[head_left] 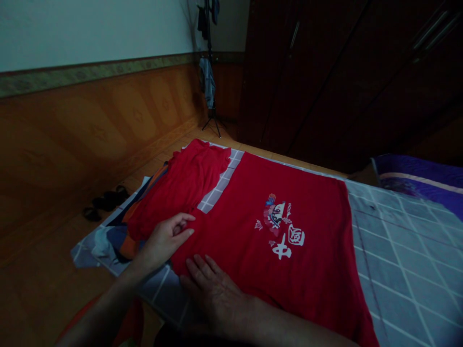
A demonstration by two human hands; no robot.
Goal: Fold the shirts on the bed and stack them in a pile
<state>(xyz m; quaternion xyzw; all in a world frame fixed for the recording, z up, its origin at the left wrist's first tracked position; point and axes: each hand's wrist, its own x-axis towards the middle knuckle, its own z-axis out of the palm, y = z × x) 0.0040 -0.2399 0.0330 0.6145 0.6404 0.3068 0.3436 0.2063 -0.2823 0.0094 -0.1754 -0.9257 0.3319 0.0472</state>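
A red T-shirt [235,226] lies spread front up on the bed, with white Chinese characters and a colourful mask-like print [277,217] on its chest. My left hand [170,238] rests at the shirt's left edge, near the sleeve. Its fingers are loosely bent and the thumb stands apart, with no cloth visibly pinched. Closer to me, my right hand [213,289] lies flat on the lower left part of the shirt, fingers stretched out. Beyond my left hand is a rumpled red garment [181,178], on top of orange cloth [130,246] and dark blue cloth.
A grey checked sheet [398,241] covers the bed. Black shoes [108,200] sit on the floor at left. Behind the bed are a coat stand [210,91] and a dark wardrobe [307,82]. Purple bedding [423,178] lies at right; something red [126,323] is below my left forearm.
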